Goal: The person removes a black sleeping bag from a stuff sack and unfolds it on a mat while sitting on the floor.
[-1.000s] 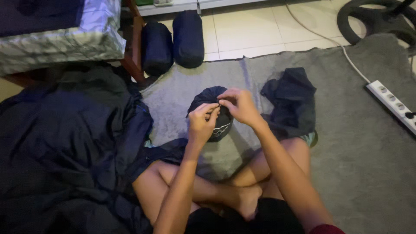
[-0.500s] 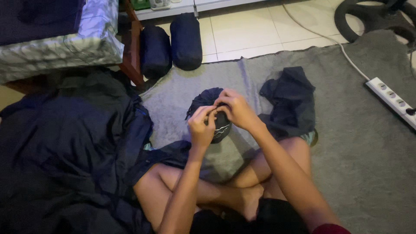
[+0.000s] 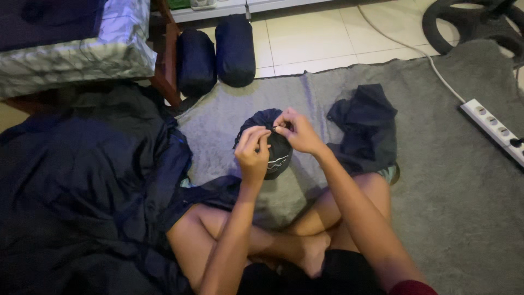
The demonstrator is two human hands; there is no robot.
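I sit cross-legged on a grey rug (image 3: 458, 180). In front of my shins stands a small dark stuff sack (image 3: 275, 155), stuffed round, its gathered mouth pointing up. My left hand (image 3: 252, 153) grips the sack's near left side at the top. My right hand (image 3: 295, 131) pinches the gathered fabric or cord at the mouth with fingertips closed. A large dark blue sleeping-bag-like fabric (image 3: 82, 191) lies spread on my left, one end reaching under my left knee.
A crumpled dark cloth (image 3: 365, 125) lies right of the sack. Two packed dark rolls (image 3: 215, 54) stand on the tiled floor beyond the rug. A white power strip (image 3: 491, 128) with its cable lies at right. A bed edge (image 3: 76, 60) sits upper left.
Both hands have stayed on the sack's top; the right hand's fingers have shifted slightly at the mouth. The view has drifted a little.
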